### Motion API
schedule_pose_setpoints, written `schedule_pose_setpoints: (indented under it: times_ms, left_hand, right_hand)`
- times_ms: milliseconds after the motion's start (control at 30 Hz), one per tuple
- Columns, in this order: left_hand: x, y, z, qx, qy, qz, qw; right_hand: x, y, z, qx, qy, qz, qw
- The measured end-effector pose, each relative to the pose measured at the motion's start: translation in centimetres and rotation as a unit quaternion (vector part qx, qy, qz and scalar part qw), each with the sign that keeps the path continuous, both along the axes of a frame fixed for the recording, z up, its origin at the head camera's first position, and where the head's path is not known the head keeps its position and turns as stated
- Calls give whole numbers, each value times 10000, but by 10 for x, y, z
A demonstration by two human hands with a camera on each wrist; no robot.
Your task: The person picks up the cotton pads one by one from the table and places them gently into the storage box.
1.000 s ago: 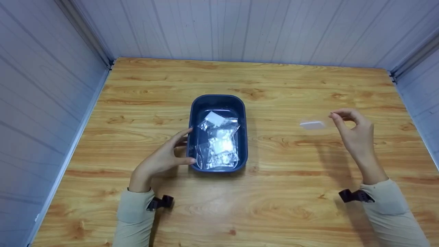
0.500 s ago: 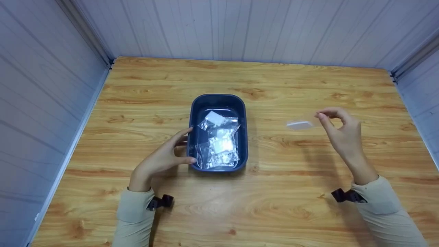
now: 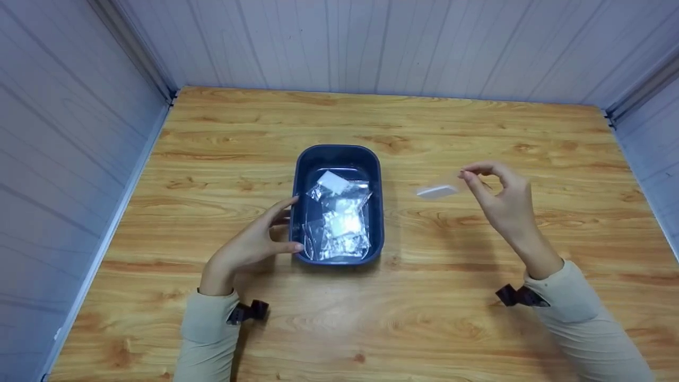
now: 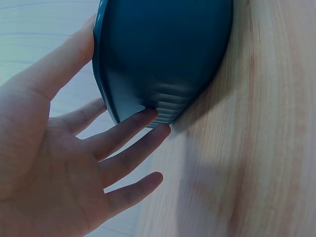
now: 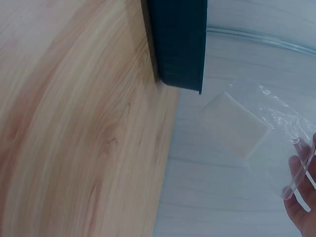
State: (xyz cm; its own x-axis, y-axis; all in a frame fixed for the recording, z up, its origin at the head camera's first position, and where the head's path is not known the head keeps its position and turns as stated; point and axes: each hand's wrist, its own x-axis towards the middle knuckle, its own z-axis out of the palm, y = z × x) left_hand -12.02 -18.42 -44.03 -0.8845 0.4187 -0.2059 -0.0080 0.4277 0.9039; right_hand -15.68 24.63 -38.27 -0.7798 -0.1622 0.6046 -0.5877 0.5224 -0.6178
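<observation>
A dark blue plastic bin (image 3: 381,212) stands on the table with several clear bags (image 3: 345,223) and white pieces inside. My left hand (image 3: 246,243) rests against its left side, thumb and index finger at the rim. In the left wrist view, other fingers (image 4: 133,126) lie fairly straight by its outer wall. To the right, my right hand (image 3: 504,204) pinches a clear plastic bag by its edge, above the table. A flat white piece (image 5: 234,124) sits in the end of the clear bag (image 5: 281,118) away from the fingers, as the right wrist view shows.
The bin stands near the middle of a wood-grain table (image 3: 424,318). Pale panel walls (image 3: 350,48) enclose the back and both sides. Each wrist wears a small black camera, one on the left (image 3: 249,312) and one on the right (image 3: 520,295).
My right hand has moved left with the bag, closer to the bin. The left hand and the bin have stayed in place.
</observation>
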Motion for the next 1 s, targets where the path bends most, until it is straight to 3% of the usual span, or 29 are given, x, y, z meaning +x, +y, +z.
schedule_pose_setpoints:
  times_ms: [633, 1000]
  left_hand:
    - [0, 0, 1, -8, -55, 27, 10000]
    - [1, 0, 1, -67, -24, 34, 10000]
  right_hand:
    - [-4, -58, 13, -585, 499, 765, 9941]
    - [-9, -85, 16, -517, 290, 1184, 9912]
